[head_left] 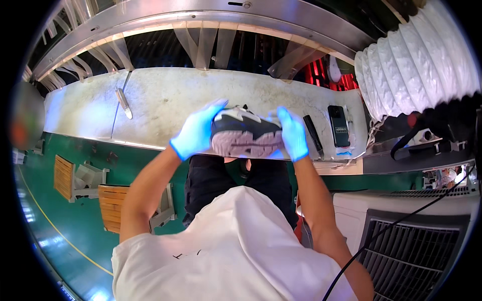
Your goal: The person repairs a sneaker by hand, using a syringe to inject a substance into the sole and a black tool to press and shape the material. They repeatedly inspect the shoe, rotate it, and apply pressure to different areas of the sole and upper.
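Observation:
A sneaker (246,131) with a dark grey upper, white trim and a thick pale pinkish sole is held level over the front edge of the worktable. One end of it is gripped by my left hand (197,131), gloved and lit bright blue. At the opposite end my right hand (293,132), in the same kind of glove, closes round the shoe. The sole side faces me, and the fingertips behind the shoe are partly hidden.
The pale worktable (165,100) holds a knife-like tool (123,103) at left, and a black stick-shaped tool (313,135) and dark phone (339,126) at right. Clear strips (201,45) hang behind. A white ribbed duct (411,65) bulges at upper right; a grey vented machine (401,241) stands below.

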A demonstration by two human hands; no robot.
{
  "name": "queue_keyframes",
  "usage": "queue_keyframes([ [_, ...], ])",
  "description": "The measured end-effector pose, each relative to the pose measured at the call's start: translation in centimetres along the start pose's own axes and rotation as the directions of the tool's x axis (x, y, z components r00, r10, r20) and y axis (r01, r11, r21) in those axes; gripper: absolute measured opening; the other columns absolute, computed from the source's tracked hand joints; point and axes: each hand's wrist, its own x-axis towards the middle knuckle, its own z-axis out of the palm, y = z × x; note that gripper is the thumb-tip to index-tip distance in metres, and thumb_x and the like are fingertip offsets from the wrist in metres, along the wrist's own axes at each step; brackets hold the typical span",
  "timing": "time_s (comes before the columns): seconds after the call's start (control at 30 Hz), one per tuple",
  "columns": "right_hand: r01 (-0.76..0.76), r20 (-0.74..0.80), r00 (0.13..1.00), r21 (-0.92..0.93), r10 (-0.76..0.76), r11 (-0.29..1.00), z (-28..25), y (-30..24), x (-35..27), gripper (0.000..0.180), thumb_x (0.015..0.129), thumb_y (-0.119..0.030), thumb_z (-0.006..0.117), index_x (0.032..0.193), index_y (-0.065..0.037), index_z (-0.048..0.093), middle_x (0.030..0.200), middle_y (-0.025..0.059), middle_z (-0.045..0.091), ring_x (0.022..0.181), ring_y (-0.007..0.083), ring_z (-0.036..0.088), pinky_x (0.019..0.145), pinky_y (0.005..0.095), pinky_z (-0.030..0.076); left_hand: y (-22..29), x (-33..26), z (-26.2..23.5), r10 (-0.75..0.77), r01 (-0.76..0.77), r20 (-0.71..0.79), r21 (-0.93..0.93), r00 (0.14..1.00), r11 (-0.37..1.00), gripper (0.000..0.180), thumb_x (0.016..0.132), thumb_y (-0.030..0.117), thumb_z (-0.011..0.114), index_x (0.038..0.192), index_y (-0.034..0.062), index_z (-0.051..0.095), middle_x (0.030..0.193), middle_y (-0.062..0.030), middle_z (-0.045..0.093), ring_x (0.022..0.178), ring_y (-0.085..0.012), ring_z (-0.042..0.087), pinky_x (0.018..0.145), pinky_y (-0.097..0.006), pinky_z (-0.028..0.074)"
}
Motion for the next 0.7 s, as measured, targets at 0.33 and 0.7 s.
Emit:
queue_keyframes([
  [0.33,-0.422,0.15,0.887,0.643,0.436,0.639,1.7,-3.5,1.1,0.093,0.108,-0.076,0.053,0.164,-0.001,0.05,0.157,0.0168,0.062,0.135,0.0301,0.066,0.111,0.0445,0.057,12.7,10.3,-3.9,-0.117,-0.022,0.43,0.305,0.895,0.952,0.084,0.07,0.048,0.1,0.138,0.0067,0.074,0.108,-0.0199,0.083,0.097,-0.0383,0.081,0.087,-0.044,0.064],
  [0.7,0.066,0.108,0.959,0.813,-0.26,0.579,-1.7,-7.4,-1.1,0.105,0.083,-0.033,0.095,0.17,-0.008,0.041,0.156,0.0169,0.058,0.139,0.0312,0.063,0.123,0.0449,0.05,14.4,13.2,-1.2,-0.256,0.113,0.444,0.322,0.859,0.94,0.069,0.07,0.047,0.099,0.123,0.0059,0.081,0.097,-0.0173,0.082,0.083,-0.037,0.079,0.078,-0.043,0.063],
])
